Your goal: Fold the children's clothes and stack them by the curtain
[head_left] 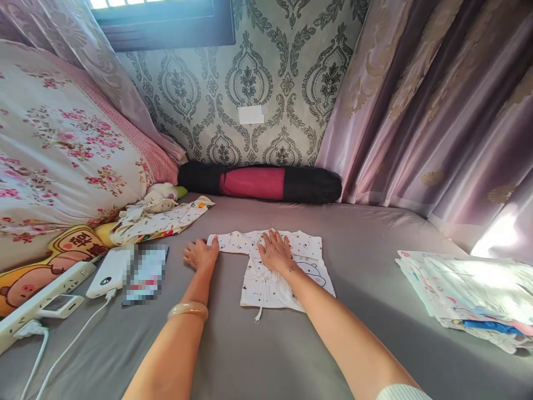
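Observation:
A small white baby shirt (266, 289) with a scattered print, a cartoon animal face and a tie string lies on the grey bed sheet. One sleeve stretches out to the left; the right side shows no spread sleeve. At that sleeve's cuff is my left hand (200, 254), its fingers curled in and its thumb against the cuff edge. My right hand (275, 253) lies flat on the shirt's upper chest, fingers spread, covering part of the print. A pale bangle (188, 311) circles my left forearm.
To the right sits a stack of folded clothes (470, 294). On the left are a power strip (50, 300), a white power bank (111, 272) with cable, a blurred packet (145, 275) and crumpled printed cloth (162, 219). A black and red roll (254, 183) lies along the wall.

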{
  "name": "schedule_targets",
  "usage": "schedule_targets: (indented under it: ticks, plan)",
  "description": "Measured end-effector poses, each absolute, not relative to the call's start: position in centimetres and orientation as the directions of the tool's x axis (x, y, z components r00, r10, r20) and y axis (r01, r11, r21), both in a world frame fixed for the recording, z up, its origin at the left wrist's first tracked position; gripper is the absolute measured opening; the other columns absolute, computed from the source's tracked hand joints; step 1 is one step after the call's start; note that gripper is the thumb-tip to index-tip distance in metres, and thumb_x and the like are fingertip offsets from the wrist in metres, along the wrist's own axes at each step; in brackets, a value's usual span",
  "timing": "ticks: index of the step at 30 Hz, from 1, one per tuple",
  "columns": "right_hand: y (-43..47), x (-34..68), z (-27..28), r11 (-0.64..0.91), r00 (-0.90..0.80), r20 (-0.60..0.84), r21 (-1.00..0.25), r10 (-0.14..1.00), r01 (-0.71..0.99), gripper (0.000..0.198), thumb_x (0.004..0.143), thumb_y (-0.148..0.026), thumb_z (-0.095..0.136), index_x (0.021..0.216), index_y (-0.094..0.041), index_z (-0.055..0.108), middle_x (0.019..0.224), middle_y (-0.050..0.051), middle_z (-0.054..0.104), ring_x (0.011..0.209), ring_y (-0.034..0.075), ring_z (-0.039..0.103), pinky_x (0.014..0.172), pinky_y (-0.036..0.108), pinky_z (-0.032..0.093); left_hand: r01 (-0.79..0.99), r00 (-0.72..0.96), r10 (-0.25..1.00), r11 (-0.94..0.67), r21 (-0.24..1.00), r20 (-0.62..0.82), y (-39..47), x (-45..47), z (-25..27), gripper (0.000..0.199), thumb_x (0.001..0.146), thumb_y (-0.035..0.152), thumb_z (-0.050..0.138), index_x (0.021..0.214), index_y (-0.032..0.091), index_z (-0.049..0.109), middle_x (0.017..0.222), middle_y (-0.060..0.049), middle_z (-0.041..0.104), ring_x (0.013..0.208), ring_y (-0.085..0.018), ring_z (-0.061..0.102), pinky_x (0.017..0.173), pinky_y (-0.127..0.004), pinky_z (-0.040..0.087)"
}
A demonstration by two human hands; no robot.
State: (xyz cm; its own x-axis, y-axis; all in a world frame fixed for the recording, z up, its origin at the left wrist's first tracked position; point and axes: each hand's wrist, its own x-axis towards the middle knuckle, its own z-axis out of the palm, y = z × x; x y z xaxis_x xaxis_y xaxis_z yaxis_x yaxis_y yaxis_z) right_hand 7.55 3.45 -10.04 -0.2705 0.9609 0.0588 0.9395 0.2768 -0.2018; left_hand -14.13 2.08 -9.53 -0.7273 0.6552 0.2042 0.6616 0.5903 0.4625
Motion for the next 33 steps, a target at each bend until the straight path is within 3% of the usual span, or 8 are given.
schedule_targets:
  ticks: [5,10,13,17,20,24,28,33]
  plan:
    - [3.7,7.6,-9.8,0.286,-0.277,0.072,-0.206,0.958,0.936,0.057,0.096,-0.046,0.025,0.143,-0.016,0.037,0.152,0.013,0.03,0.14,0.03,0.019,0.11,0.054,0.011,0.67,-0.725,0.655,0.603,0.433,0.212,2.2,-13.9,-9.5,0.047,0.08,0.049,0.049,0.104,0.012,0.065,0.118,-0.021,0.054,0.113,-0.036,0.047,0.09,-0.046,0.039]
    - [3.6,7.1,-9.2,0.4,-0.349,0.27,-0.162,0.897,0.902,0.04,0.094,-0.03,0.036,0.128,-0.017,0.053,0.133,0.013,0.051,0.123,0.027,0.041,0.104,0.045,0.024,0.654,-0.743,0.637,0.624,0.427,0.206,2.2,-13.8,-9.4,0.044,0.08,0.043,0.047,0.102,0.01,0.066,0.116,-0.021,0.055,0.112,-0.036,0.048,0.089,-0.045,0.039]
    - [3.5,6.4,-9.0,0.411,-0.361,0.257,-0.178,0.897,0.894,0.035,0.094,-0.03,0.037,0.12,-0.021,0.058,0.116,0.011,0.058,0.108,0.027,0.048,0.09,0.04,0.035,0.656,-0.739,0.641,0.616,0.436,0.205,2.2,-13.8,-9.4,0.042,0.08,0.041,0.047,0.1,0.01,0.066,0.117,-0.022,0.055,0.112,-0.036,0.048,0.09,-0.045,0.039]
    - [3.4,5.6,-9.1,0.382,-0.338,0.236,-0.179,0.911,0.907,0.036,0.095,-0.035,0.036,0.122,-0.024,0.057,0.114,0.011,0.056,0.107,0.027,0.047,0.086,0.038,0.035,0.641,-0.739,0.642,0.575,0.508,0.205,2.1,-14.0,-9.4,0.034,0.083,0.036,0.046,0.101,0.013,0.063,0.113,-0.019,0.059,0.112,-0.036,0.05,0.09,-0.046,0.039]
    - [3.3,5.3,-9.2,0.359,-0.319,0.223,-0.17,0.921,0.918,0.04,0.095,-0.036,0.035,0.129,-0.025,0.053,0.116,0.011,0.055,0.107,0.027,0.046,0.087,0.039,0.033,0.592,-0.744,0.636,0.487,0.642,0.204,1.9,-14.2,-9.4,0.023,0.084,0.032,0.047,0.098,0.017,0.059,0.102,-0.015,0.064,0.107,-0.034,0.055,0.093,-0.049,0.037]
    - [3.4,5.0,-9.0,0.335,-0.301,0.193,-0.173,0.934,0.926,0.043,0.093,-0.035,0.035,0.133,-0.026,0.05,0.117,0.011,0.053,0.108,0.028,0.045,0.087,0.04,0.032,0.391,-0.783,0.601,0.278,0.877,0.159,2.0,-14.7,-9.4,0.007,0.076,0.025,0.056,0.079,0.02,0.052,0.081,-0.008,0.062,0.095,-0.031,0.06,0.093,-0.05,0.037]
    - [3.8,4.5,-8.4,0.283,-0.265,0.115,-0.185,0.957,0.941,0.045,0.088,-0.032,0.04,0.132,-0.028,0.051,0.12,0.012,0.051,0.11,0.029,0.044,0.088,0.042,0.032,0.275,-0.792,0.592,0.129,0.953,0.149,2.7,-14.9,-8.9,0.013,0.072,0.024,0.057,0.079,0.02,0.048,0.074,-0.001,0.057,0.076,-0.02,0.06,0.076,-0.037,0.048]
    - [4.0,3.9,-8.0,0.242,-0.232,0.072,-0.19,0.97,0.952,0.044,0.09,-0.042,0.039,0.128,-0.028,0.053,0.121,0.013,0.051,0.112,0.031,0.043,0.09,0.045,0.031,0.104,-0.773,0.621,-0.077,0.992,0.129,3.4,-13.0,-6.3,0.019,0.073,0.027,0.057,0.088,0.019,0.048,0.077,0.0,0.058,0.066,-0.012,0.058,0.06,-0.026,0.048]
